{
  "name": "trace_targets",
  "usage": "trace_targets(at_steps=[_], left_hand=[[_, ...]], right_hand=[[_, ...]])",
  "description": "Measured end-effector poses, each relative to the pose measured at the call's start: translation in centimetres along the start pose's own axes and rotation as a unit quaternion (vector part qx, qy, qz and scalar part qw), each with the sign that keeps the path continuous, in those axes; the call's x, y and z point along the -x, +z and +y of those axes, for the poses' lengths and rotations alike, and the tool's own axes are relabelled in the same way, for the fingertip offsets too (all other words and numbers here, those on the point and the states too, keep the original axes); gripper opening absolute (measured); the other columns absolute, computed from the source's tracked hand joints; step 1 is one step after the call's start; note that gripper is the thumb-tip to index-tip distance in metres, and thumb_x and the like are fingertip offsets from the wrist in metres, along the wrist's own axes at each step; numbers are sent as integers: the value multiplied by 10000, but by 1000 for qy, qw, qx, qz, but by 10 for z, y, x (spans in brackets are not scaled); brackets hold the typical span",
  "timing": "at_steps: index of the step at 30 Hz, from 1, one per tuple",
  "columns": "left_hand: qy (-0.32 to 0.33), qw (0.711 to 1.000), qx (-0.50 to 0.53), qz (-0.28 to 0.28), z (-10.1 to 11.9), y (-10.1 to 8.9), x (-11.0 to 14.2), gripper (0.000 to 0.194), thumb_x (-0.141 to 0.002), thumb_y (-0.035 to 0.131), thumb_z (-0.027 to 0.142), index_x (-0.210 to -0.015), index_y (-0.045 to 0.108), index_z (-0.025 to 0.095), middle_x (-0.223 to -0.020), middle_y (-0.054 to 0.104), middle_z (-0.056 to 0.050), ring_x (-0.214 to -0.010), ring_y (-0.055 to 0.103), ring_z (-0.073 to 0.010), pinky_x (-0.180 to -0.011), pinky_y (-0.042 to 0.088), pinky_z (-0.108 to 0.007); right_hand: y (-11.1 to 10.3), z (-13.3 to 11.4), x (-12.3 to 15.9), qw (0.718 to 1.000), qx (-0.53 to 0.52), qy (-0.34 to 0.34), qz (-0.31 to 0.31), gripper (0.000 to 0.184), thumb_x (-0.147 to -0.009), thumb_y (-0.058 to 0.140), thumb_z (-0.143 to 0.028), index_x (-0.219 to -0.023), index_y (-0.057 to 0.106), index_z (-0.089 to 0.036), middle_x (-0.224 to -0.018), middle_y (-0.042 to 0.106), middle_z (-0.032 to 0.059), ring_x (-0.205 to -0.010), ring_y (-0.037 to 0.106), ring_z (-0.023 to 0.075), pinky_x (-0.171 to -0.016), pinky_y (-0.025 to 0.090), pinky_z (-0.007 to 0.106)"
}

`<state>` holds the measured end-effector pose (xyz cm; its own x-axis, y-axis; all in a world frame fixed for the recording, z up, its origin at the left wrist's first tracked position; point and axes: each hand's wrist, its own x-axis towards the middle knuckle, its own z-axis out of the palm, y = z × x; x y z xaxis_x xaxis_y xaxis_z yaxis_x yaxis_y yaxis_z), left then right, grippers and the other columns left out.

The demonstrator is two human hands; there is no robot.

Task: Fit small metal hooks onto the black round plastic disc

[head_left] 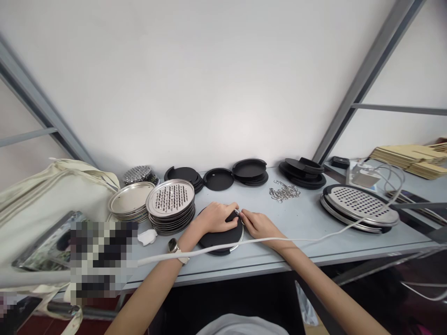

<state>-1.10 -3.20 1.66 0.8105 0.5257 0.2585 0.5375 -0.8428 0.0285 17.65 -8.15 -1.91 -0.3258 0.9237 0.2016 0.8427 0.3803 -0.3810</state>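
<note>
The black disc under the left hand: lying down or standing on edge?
Lying down: the black disc shows its broad face upward over the table, left hand across it. Slight tilt: cannot tell.

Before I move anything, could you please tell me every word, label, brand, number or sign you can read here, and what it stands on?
No text can be read.
Wristwatch: face too small to read.
Pale block among the cables at right: too blurred to read.
Pixelated patch at left: hidden.
Black disc: no lettering visible.
</note>
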Motion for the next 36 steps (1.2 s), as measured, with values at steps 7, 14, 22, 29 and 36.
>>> trace_targets(at_steps=[7,14,22,29,36], left_hand=[[20,1000,14,-11,0,-2,-1,186,-885,445,309,-1003,537,198,-731,655,-12,-636,618,-176,-574,371,-253],[15,1000,4,-16,1,-3,-1,208,-889,443,323,-1024,538,198,-725,659,-15,-650,627,-182,-580,369,-254],[14,1000,1,-8,1,-2,-1,208,-890,439,323,-1030,537,203,-718,662,-10,-650,632,-189,-571,369,-258],[14,1000,2,-14,0,-1,-1,246,-887,447,330,-1076,525,193,-737,672,-16,-668,644,-195,-585,386,-260],[17,1000,-5,-9,-1,0,-1,240,-889,444,333,-1075,522,204,-728,670,-6,-659,643,-196,-562,370,-261]], right_hand=[[2,3,0,1000,-6,-7,2,316,-995,244,-310,-865,509,-197,-691,611,16,-602,574,152,-579,327,246],[0,1,0,1000,-20,-7,4,301,-987,255,-302,-818,485,-205,-656,585,5,-565,537,143,-566,315,242],[-4,0,1,1000,-22,-10,-4,265,-969,286,-278,-830,497,-198,-682,603,14,-575,531,140,-574,311,240],[-9,-6,3,1000,-21,-6,-5,208,-941,343,-265,-803,483,-198,-670,587,3,-566,508,129,-562,294,232],[-9,-5,3,1000,-24,-9,-2,172,-922,367,-240,-781,458,-202,-664,568,-11,-560,493,122,-558,284,230]])
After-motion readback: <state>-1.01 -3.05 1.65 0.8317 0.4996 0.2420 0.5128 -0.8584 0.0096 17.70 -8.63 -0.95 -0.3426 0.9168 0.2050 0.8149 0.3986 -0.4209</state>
